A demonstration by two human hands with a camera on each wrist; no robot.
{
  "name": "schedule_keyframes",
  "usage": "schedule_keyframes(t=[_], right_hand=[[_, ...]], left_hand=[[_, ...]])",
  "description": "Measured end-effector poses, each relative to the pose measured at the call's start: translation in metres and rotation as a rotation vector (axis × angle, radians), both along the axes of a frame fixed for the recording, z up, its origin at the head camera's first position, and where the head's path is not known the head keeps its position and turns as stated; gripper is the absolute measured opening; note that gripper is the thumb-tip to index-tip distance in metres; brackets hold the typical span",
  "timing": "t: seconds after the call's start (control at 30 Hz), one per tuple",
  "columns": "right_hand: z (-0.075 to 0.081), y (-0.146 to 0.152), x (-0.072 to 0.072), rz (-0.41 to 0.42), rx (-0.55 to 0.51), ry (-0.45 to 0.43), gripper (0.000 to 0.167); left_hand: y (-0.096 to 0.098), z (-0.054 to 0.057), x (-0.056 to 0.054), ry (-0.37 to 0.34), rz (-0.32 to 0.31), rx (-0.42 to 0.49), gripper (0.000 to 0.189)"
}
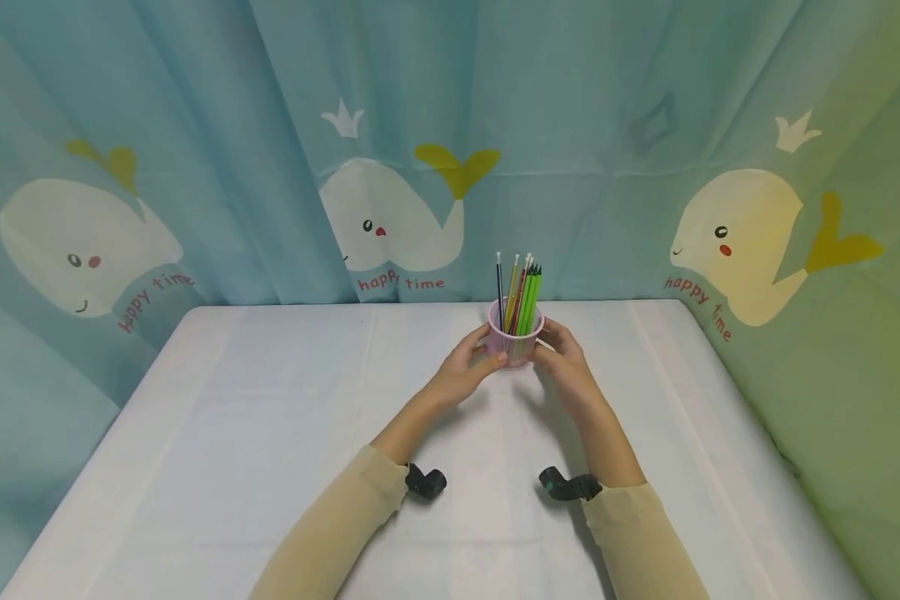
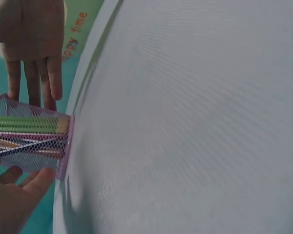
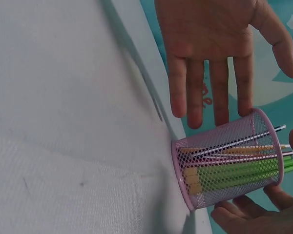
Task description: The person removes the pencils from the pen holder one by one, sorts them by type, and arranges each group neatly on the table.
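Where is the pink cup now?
In the head view, the pink cup is right of centre, near the far edge of the table, between the left hand and right hand.

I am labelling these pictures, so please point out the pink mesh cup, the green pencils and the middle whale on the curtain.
Pink mesh cup point(image 3: 228, 133), right wrist view: on its mesh side wall.
Green pencils point(image 1: 529, 304), head view: on their shafts.
Middle whale point(image 1: 407, 225), head view: on its white body.

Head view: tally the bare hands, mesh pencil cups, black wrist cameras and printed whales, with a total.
Left hand and right hand: 2
Pink mesh pencil cup: 1
Black wrist cameras: 2
Printed whales: 3
Total: 8
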State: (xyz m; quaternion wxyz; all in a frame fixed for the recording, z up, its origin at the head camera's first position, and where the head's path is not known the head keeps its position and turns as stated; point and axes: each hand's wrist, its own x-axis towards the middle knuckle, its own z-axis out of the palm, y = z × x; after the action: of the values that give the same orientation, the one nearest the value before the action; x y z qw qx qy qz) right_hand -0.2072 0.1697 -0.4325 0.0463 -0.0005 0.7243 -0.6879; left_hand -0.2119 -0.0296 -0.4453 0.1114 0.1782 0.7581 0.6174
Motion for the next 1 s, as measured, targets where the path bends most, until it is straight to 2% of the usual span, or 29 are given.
schedule_keyframes(t=[0.43, 1.0], right_hand=[[0.002, -0.013, 0.004, 0.069, 0.038, -0.010, 0.071], [-0.001, -0.030, 0.009, 0.123, 0.033, -0.005, 0.067]], left_hand=[[-0.021, 0.002, 0.010, -0.010, 0.039, -0.028, 0.070], [-0.046, 0.002, 0.022, 0.019, 0.035, -0.001, 0.068]])
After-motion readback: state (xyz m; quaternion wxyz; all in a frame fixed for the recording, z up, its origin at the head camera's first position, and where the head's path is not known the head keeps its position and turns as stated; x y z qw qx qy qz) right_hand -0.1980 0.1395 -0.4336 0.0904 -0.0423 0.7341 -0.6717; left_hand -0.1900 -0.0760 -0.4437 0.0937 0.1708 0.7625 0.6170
